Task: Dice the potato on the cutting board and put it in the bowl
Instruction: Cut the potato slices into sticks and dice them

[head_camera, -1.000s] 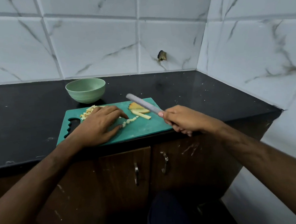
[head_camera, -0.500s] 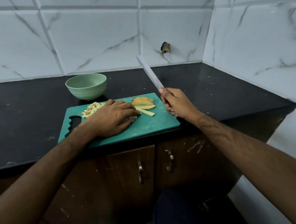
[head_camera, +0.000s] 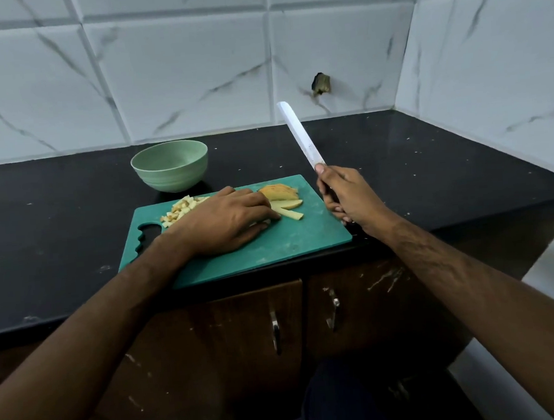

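The potato lies in pieces on the green cutting board (head_camera: 271, 246): a heap of small diced cubes (head_camera: 180, 210) near the board's far left corner, a skin-on potato slab (head_camera: 279, 191) at the far right, and two pale cut strips (head_camera: 289, 209) just in front of that slab. The left hand (head_camera: 227, 221) rests palm down on the board between the dice and the strips, fingers flat and loose, its fingertips touching the nearest strip; a few cut bits show under them. The right hand (head_camera: 347, 198) is clenched around the handle of a knife (head_camera: 299, 132) beside the board's right edge, the white blade raised and tilted up toward the tiled wall. A pale green bowl (head_camera: 170, 164) stands on the black countertop (head_camera: 55, 205) just behind the board, apart from it.
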Motion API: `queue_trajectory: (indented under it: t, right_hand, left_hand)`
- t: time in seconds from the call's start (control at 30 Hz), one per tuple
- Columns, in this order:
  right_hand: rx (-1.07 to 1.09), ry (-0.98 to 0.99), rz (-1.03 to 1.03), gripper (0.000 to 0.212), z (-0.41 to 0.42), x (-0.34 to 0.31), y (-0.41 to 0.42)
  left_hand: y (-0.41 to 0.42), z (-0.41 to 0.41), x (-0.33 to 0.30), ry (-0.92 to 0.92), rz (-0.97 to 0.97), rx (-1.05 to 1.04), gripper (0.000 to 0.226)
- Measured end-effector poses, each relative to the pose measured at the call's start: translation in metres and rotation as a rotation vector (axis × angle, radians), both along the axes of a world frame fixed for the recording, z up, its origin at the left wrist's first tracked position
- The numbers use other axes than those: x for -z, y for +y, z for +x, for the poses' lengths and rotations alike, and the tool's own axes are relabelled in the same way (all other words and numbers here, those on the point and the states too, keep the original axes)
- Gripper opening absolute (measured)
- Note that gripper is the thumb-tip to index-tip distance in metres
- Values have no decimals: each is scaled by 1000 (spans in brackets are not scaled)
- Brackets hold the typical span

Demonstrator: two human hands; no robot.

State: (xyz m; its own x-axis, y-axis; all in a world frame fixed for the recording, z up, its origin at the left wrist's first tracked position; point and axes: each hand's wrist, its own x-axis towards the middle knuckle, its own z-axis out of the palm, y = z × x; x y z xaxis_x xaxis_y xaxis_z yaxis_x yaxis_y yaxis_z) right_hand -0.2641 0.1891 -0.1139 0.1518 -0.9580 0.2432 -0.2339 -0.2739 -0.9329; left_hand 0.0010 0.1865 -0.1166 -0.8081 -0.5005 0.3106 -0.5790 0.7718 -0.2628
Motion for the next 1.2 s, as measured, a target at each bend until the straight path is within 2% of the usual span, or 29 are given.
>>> queue_trajectory:
  t: [0.13, 0.37, 0.43, 0.53, 0.67, 0.77, 0.93, 1.03, 1.1, 1.2]
  right_hand:
    - [-5, -9, 8, 43, 0, 0, 0]
    - [-5, -1, 12, 44, -1, 0, -1]
    - [-7, 2, 13, 45, -1, 1, -1]
    - [-14, -14, 16, 44, -1, 1, -1]
    - [-11, -5, 13, 45, 0, 1, -1]
    - [-11, -5, 9, 45, 0, 1, -1]
    - [-11, -5, 9, 44, 1, 1, 0]
    - [-10, -6, 11, 44, 1, 1, 0]
    - [-5, -4, 11, 44, 1, 1, 0]
    - [-5, 2, 14, 44, 1, 1, 1]
  left_hand:
    - [-2, -3, -1, 17, -128, -43, 30]
    - [-4, 21, -4, 103, -132, -197, 34]
    - [-2, 27, -5, 121, -145, -234, 26]
    - [-2, 32, -10, 259, -36, -285, 2]
    - [-2, 38, -20, 551, 143, -317, 10]
    - [2, 42, -25, 615, 154, -350, 18]
    - [1, 39, -25, 536, 51, -277, 24]
    - [5, 19, -21, 309, 18, -206, 20]
    - [4, 4, -16, 157, -81, -190, 21]
    - [-2, -11, -11, 105, -148, -218, 24]
